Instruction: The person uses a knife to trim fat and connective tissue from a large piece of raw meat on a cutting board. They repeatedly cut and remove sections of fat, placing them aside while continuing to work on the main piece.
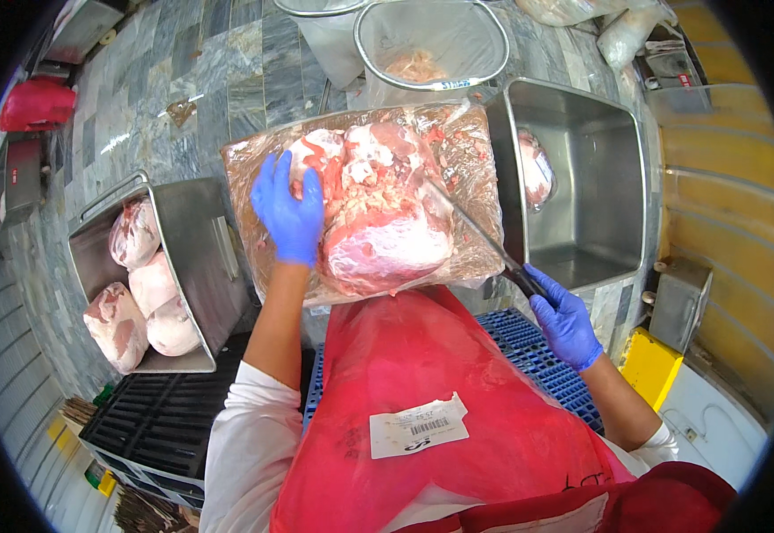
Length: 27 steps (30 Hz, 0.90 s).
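Observation:
A large piece of raw meat [391, 244], pink with white fat and opened out, lies on a plastic-wrapped board [254, 191] in front of me. My left hand [289, 209], in a blue glove, rests against the meat's left side with its fingers spread. In my blue-gloved right hand [566, 320] is a long knife [480, 229], gripped by its dark handle. The blade points up and to the left, and its tip reaches the meat's upper right part. Whether the tip is inside the flesh I cannot tell.
To the left, a metal tub [196, 240] holds several wrapped meat pieces [113, 324]. A second metal tub [582, 235] on the right has one wrapped piece [536, 173] in it. Beyond the board stands a plastic-lined bin [431, 44] with scraps. Blue plastic grating [538, 355] lies below.

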Tool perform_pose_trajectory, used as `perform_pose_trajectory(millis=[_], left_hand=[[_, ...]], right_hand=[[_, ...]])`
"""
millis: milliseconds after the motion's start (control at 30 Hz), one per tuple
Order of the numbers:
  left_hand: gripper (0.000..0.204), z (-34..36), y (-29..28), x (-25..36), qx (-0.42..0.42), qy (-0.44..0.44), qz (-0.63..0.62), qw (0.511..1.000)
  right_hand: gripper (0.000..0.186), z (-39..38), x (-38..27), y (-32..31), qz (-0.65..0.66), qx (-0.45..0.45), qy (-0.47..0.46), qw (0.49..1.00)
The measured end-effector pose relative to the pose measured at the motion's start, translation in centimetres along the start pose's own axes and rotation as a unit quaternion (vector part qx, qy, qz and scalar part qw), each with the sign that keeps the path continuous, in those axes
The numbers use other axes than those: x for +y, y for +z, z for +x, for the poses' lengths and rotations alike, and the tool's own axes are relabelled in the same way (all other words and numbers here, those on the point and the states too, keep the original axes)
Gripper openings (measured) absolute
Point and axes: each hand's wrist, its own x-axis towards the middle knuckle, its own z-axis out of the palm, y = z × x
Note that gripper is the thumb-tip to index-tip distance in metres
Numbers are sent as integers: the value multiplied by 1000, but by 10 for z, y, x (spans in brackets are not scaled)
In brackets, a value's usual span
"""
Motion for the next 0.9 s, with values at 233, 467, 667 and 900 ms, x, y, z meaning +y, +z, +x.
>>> perform_pose_trajectory(millis=[233, 467, 667, 900], left_hand=[[17, -18, -33, 98, -250, 89, -115, 957], [18, -1, 16, 103, -361, 153, -28, 919], [19, 91, 8, 116, -390, -4, -193, 900], [39, 67, -20, 126, -466, 9, 179, 866]], right_hand=[[55, 3, 42, 7, 39, 80, -28, 996], [55, 4, 74, 26, 61, 106, -34, 992], [54, -5, 87, 17, 81, 127, -26, 988], [54, -8, 116, 11, 126, 119, -3, 985]])
